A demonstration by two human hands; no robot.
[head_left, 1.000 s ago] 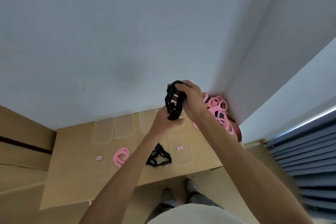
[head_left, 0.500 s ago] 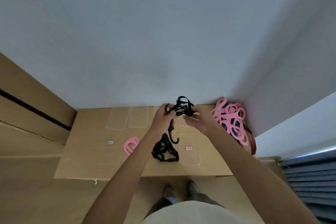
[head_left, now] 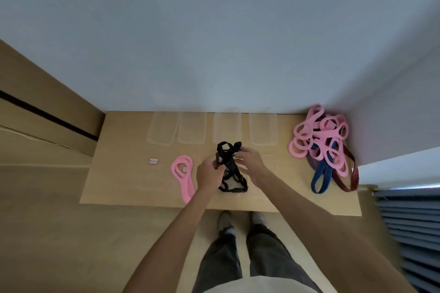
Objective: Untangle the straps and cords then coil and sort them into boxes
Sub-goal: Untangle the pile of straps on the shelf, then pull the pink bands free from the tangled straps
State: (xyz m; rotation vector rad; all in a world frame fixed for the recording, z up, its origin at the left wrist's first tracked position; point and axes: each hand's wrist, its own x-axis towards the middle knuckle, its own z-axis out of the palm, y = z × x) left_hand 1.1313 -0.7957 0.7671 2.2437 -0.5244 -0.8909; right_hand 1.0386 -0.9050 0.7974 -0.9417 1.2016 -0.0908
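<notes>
Both hands hold a black strap (head_left: 226, 153) just above the wooden table (head_left: 128, 173). My left hand (head_left: 209, 173) grips its left side and my right hand (head_left: 250, 162) pinches its right side. Directly below them a coiled black strap (head_left: 232, 183) lies in a clear box near the front edge. A coiled pink strap (head_left: 183, 173) lies to the left. At the far right is a tangled heap of pink straps (head_left: 319, 140), with a blue strap (head_left: 321, 176) and a dark red strap (head_left: 350, 173) in it.
Several clear lids or boxes (head_left: 191, 128) line the back of the table by the wall. A small white label (head_left: 153, 161) lies left of the pink coil. My feet (head_left: 240, 221) stand at the table's front edge. Blue-grey slats (head_left: 412, 221) fill the right side.
The hands have come down from in front of the wall to just above the table, and the black strap they hold has loosened from a tight bundle into open loops.
</notes>
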